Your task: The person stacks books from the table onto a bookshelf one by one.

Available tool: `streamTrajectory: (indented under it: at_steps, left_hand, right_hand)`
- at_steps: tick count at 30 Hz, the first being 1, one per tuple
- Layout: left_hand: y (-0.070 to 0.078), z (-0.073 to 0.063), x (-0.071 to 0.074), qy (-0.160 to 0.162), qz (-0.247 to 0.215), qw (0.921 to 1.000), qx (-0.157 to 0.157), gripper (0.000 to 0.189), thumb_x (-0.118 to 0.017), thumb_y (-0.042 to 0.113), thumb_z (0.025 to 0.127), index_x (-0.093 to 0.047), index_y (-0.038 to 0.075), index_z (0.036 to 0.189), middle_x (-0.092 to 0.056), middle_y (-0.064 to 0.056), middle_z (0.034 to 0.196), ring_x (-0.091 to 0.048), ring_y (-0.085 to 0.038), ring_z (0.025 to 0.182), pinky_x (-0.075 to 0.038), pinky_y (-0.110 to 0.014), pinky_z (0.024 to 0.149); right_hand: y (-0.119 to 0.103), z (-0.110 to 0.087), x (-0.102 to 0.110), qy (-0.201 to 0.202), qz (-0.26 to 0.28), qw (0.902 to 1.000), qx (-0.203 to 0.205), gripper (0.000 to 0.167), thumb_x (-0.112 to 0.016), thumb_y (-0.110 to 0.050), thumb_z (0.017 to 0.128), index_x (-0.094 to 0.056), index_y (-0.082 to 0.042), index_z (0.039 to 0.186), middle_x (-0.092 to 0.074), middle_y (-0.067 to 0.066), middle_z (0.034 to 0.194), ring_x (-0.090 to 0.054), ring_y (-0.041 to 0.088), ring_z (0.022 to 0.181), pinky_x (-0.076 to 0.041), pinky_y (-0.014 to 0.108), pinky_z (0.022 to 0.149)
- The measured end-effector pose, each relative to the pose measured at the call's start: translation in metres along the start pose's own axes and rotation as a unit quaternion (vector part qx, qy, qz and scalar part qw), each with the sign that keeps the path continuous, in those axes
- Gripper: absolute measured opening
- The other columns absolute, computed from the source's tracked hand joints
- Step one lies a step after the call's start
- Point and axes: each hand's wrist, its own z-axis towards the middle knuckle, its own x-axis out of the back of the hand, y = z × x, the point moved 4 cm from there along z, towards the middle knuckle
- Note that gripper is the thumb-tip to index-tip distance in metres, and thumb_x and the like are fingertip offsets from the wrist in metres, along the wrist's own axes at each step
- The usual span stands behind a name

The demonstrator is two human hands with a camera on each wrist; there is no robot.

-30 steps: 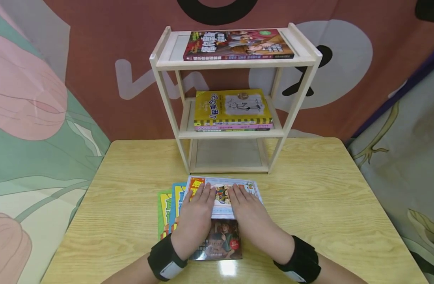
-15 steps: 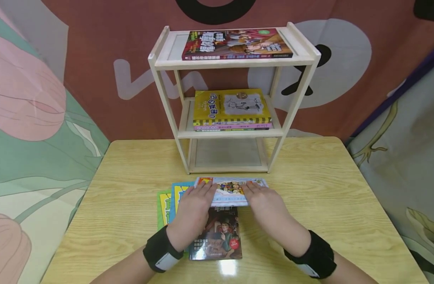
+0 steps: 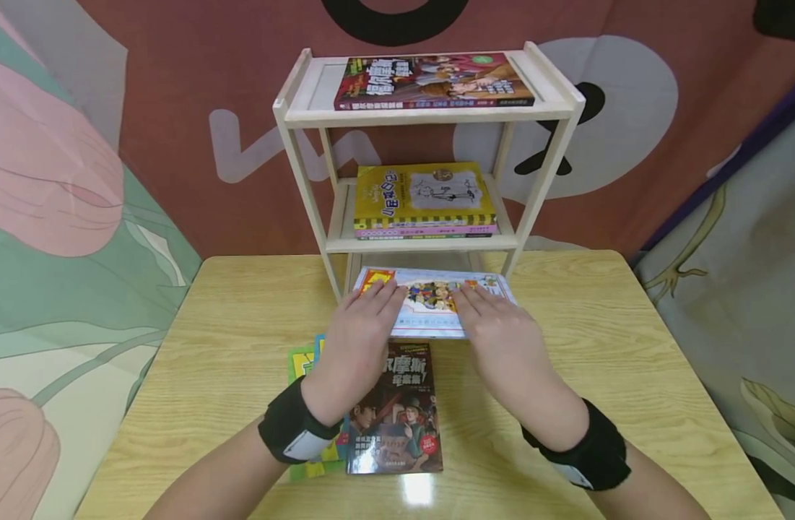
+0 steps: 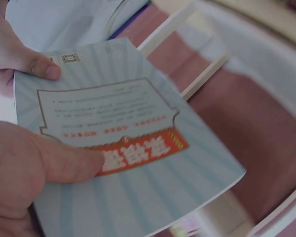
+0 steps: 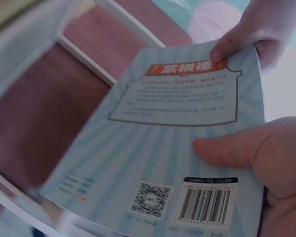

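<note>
A light-blue book (image 3: 429,318) is held level in front of the shelf's lower opening, its far edge overlapping the bottom tier. My left hand (image 3: 361,332) grips its left part, fingers on the cover and the thumb (image 4: 74,163) against the striped back. On the other side my right hand (image 3: 504,339) holds it the same way, its thumb (image 5: 227,150) pressing the back above the barcode. Below the hands a dark-covered book (image 3: 397,426) lies on the table, overlapping a green-edged book (image 3: 300,365) and a blue-edged one, both partly hidden by the left hand and arm.
A pale wooden three-tier shelf (image 3: 429,117) stands at the table's back. One dark red book (image 3: 436,83) lies on its top tier. A yellow book (image 3: 426,195) tops a stack on the middle tier. The wooden table (image 3: 566,347) extends to both sides.
Both hands have lifted the light-blue book off the pile and carried it forward and slightly right, to the shelf's bottom tier. The dark-covered book beneath is now largely uncovered.
</note>
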Motion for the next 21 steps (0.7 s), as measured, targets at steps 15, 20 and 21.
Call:
streamTrajectory:
  at_steps: [15, 20, 21]
  left_hand:
    - [0.008, 0.054, 0.082, 0.402, 0.056, 0.9108, -0.077, 0.033, -0.067, 0.002, 0.084, -0.068, 0.009, 0.116, -0.067, -0.006, 0.119, -0.059, -0.022, 0.118, -0.041, -0.044, 0.098]
    - [-0.002, 0.085, 0.089, 0.407, 0.077, 0.9078, -0.068, 0.031, -0.064, 0.01, 0.089, -0.067, 0.012, 0.12, -0.065, -0.003, 0.122, -0.057, -0.019, 0.12, -0.039, -0.041, 0.101]
    - [-0.004, 0.09, 0.09, 0.403, 0.08, 0.9095, -0.064, 0.03, -0.062, 0.011, 0.091, -0.066, 0.012, 0.121, -0.065, -0.003, 0.123, -0.057, -0.018, 0.121, -0.038, -0.041, 0.102]
  right_hand:
    - [0.004, 0.035, 0.092, 0.376, -0.015, 0.9263, -0.013, 0.032, -0.059, 0.001, 0.09, -0.067, -0.008, 0.119, -0.065, 0.007, 0.12, -0.062, 0.023, 0.113, -0.05, 0.042, 0.091]
    - [0.021, 0.065, 0.097, 0.417, -0.023, 0.9088, -0.003, 0.029, -0.054, -0.003, 0.093, -0.067, -0.009, 0.119, -0.065, 0.005, 0.121, -0.061, 0.02, 0.115, -0.049, 0.041, 0.094]
    - [0.024, 0.071, 0.096, 0.416, -0.024, 0.9088, -0.001, 0.029, -0.053, -0.004, 0.094, -0.067, -0.009, 0.119, -0.065, 0.005, 0.121, -0.06, 0.02, 0.116, -0.049, 0.041, 0.094]
